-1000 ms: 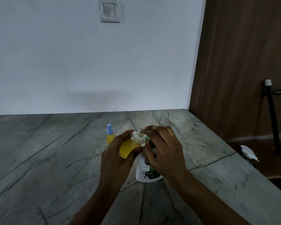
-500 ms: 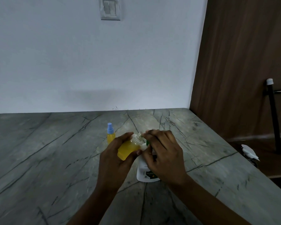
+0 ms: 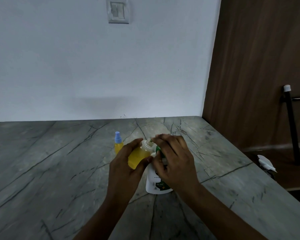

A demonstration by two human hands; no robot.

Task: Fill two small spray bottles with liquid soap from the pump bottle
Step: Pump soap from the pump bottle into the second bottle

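Note:
My left hand [image 3: 124, 163] grips a small clear spray bottle [image 3: 140, 155] with its cap off, tilted to the right and mostly full of yellow soap. Its open neck meets the nozzle of the white pump bottle [image 3: 154, 181], which stands on the grey counter [image 3: 59, 170]. My right hand [image 3: 175, 161] lies over the pump head, which is green and mostly hidden under the fingers. A second small spray bottle [image 3: 118, 143] with a blue cap, holding yellow liquid, stands upright just behind my left hand.
The counter ends at a white wall behind and at an edge on the right. A wooden panel [image 3: 253, 66] rises to the right. Below the edge stands a black post [image 3: 292, 125] and lies a white crumpled thing [image 3: 266, 163].
The hands and both bottles have stayed in about the same place. My right hand's fingers have shifted slightly on the pump head.

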